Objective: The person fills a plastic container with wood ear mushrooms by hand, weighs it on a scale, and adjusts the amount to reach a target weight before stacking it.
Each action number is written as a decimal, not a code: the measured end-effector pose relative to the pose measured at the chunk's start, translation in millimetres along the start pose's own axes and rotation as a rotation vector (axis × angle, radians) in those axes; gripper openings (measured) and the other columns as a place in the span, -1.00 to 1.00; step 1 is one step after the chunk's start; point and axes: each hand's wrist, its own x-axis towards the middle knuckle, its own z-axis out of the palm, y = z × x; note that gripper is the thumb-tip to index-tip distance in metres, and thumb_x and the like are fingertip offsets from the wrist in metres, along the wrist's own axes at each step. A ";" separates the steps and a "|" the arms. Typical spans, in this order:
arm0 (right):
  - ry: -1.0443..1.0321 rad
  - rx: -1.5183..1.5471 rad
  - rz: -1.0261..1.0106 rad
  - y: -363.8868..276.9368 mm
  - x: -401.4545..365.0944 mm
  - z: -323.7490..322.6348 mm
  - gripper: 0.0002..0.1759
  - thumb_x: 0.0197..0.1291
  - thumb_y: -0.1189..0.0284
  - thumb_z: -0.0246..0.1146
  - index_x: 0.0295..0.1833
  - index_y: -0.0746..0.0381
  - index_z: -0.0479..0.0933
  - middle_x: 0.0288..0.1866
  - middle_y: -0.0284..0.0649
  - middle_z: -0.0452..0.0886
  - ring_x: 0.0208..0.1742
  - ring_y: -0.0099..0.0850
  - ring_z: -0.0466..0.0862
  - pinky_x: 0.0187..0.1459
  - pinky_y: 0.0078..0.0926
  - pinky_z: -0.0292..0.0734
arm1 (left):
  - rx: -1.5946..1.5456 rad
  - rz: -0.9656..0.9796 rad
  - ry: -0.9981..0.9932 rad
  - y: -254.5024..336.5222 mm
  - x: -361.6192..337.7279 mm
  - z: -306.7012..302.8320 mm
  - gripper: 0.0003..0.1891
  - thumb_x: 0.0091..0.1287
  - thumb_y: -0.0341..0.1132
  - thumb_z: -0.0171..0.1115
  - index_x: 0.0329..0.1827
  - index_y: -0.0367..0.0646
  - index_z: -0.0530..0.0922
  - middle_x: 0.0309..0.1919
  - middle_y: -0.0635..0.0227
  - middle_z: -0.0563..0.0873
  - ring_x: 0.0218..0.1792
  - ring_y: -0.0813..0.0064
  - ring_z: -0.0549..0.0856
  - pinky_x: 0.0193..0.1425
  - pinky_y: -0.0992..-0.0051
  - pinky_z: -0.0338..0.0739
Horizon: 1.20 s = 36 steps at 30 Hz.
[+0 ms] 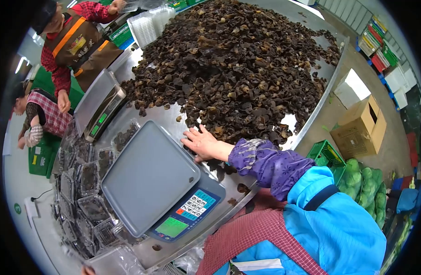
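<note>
My right hand (pixel 203 144), in a purple sleeve cover, is open with its fingers spread. It lies at the edge of a heap of dark wood ear mushrooms (pixel 233 68), close beside the grey pan (pixel 150 178) of a scale. The pan holds only a small dark scrap near its corner. Below it are the scale's keypad (pixel 195 205) and lit green display (pixel 172 226). At the bottom edge, a bit of my left hand (pixel 87 270) shows at the rim of a clear plastic box (pixel 116 262), seemingly gripping it; most of that hand is out of view.
Filled clear packs (pixel 89 178) are piled left of the scale. A second scale (pixel 100 110) stands behind, near two co-workers (pixel 84 41). Stacked empty boxes (pixel 148 25) sit at the back. A carton (pixel 359 128) and a green crate (pixel 327 156) are on the floor to the right.
</note>
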 end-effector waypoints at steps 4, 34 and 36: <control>-0.061 0.007 -0.128 -1.9 -24.5 7.8 -0.39 -0.17 0.07 0.43 0.07 -0.02 0.48 0.05 -0.24 0.43 0.18 -0.23 0.38 0.18 -0.04 0.23 | -0.217 0.292 -0.323 113.7 -23.3 48.7 -0.80 0.29 -0.39 0.14 -0.14 -0.38 0.57 -0.35 0.15 0.66 -0.31 0.36 0.63 -0.15 0.42 0.53; -0.110 0.589 0.081 32.5 -171.3 -96.6 -0.40 -0.07 0.39 0.34 0.19 0.05 0.42 0.19 -0.15 0.38 0.17 -0.15 0.46 0.11 -0.20 0.43 | -0.750 0.651 -1.354 405.3 -247.3 164.1 0.17 -0.21 -0.50 0.54 0.48 -0.13 -0.08 0.37 -0.16 0.00 0.34 -0.22 0.14 0.38 0.04 0.16; -0.029 0.525 0.129 55.5 -179.1 -118.8 -0.36 -0.12 0.41 0.36 0.19 0.02 0.40 0.15 -0.16 0.40 0.09 -0.17 0.52 -0.03 -0.23 0.57 | -0.734 0.668 -1.363 406.6 -244.4 157.4 0.18 -0.22 -0.49 0.54 0.48 -0.13 -0.08 0.37 -0.16 -0.01 0.34 -0.23 0.14 0.37 0.04 0.17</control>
